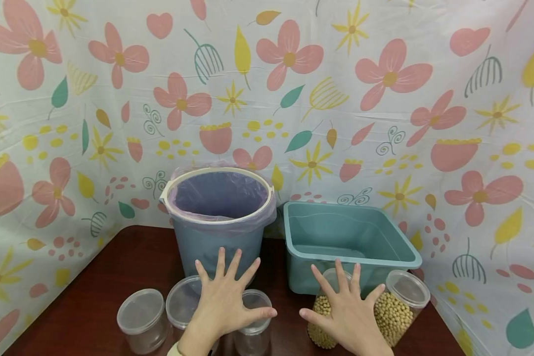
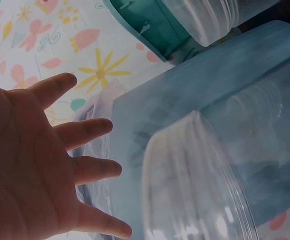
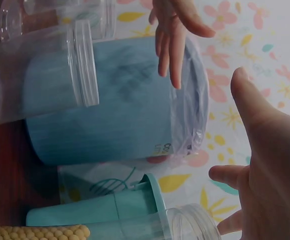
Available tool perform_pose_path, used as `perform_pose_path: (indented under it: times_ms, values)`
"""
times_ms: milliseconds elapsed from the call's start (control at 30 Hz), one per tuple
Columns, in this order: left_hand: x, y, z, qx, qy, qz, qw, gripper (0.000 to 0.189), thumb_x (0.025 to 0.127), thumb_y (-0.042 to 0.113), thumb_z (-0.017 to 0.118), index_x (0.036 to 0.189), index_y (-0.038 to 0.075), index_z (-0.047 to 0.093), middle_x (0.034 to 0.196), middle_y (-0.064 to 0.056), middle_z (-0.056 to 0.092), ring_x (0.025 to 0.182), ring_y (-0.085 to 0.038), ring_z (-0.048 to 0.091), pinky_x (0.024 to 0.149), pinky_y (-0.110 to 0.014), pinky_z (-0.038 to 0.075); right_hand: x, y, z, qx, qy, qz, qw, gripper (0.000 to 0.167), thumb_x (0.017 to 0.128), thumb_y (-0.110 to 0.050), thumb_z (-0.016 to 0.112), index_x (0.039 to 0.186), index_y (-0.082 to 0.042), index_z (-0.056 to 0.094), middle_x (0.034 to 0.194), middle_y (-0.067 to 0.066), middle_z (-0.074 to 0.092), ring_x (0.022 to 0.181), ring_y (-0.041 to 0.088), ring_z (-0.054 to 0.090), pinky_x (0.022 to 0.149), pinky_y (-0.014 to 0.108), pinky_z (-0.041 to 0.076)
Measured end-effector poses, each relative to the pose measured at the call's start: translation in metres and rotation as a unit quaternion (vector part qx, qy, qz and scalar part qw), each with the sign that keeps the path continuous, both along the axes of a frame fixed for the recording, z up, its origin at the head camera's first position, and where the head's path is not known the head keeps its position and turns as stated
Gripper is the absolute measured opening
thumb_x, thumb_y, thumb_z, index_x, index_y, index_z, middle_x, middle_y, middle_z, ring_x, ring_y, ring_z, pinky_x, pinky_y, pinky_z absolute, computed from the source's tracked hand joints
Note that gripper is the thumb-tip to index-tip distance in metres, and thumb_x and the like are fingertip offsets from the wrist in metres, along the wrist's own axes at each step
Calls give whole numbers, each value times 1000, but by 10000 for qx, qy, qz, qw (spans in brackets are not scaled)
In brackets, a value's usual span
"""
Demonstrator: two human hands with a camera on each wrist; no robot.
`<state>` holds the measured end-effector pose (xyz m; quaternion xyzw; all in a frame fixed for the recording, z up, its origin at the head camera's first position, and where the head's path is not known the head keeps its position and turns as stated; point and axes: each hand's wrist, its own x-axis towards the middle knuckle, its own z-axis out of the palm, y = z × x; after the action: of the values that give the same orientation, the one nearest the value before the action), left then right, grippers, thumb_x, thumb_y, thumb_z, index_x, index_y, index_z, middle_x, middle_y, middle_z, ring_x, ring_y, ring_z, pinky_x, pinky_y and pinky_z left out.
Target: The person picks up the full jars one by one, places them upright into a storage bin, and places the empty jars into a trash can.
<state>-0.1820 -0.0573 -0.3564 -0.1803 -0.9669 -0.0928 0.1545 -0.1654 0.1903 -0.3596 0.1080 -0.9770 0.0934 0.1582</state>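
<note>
My left hand (image 1: 224, 304) is spread wide above several clear lidded jars, its fingers straight and holding nothing. Below it stand a short jar (image 1: 143, 316) at the left, a larger jar (image 1: 178, 301) partly hidden by the hand, and another jar (image 1: 254, 331) near the thumb. With fingers likewise spread, my right hand (image 1: 349, 314) hovers over two clear jars partly filled with yellowish beans. One bean jar (image 1: 321, 324) is partly covered by that hand; the other bean jar (image 1: 398, 311) leans at its right. In the left wrist view, a clear jar (image 2: 190, 185) appears beyond the fingertips.
A blue bucket (image 1: 191, 242) with a thin purple liner bag stands behind the left hand. Right of it sits a teal rectangular basin (image 1: 293, 262). Both are on a dark red-brown table (image 1: 93, 287), with a floral-patterned curtain (image 1: 267, 109) hanging behind.
</note>
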Motion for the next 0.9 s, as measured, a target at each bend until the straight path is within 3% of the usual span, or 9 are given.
perform_pose_path:
  times_ms: [300,900]
  values:
    - [-2,-1,1,-44,176,15,9998,95,61,88,22,138,35,33,142,-11,28,130,-42,8,84,-74,3,0,-1,0,-15,-5,-30,10000,81,72,-72,48,140,-32,31,144,22,14,122,57,4,72,74,-16]
    - [-3,0,2,68,89,-74,9999,93,62,87,26,139,34,33,142,-11,29,130,-42,7,85,-73,1,-1,3,-2,49,32,-44,10000,79,74,-72,44,141,-34,26,143,22,16,125,53,3,74,76,-11]
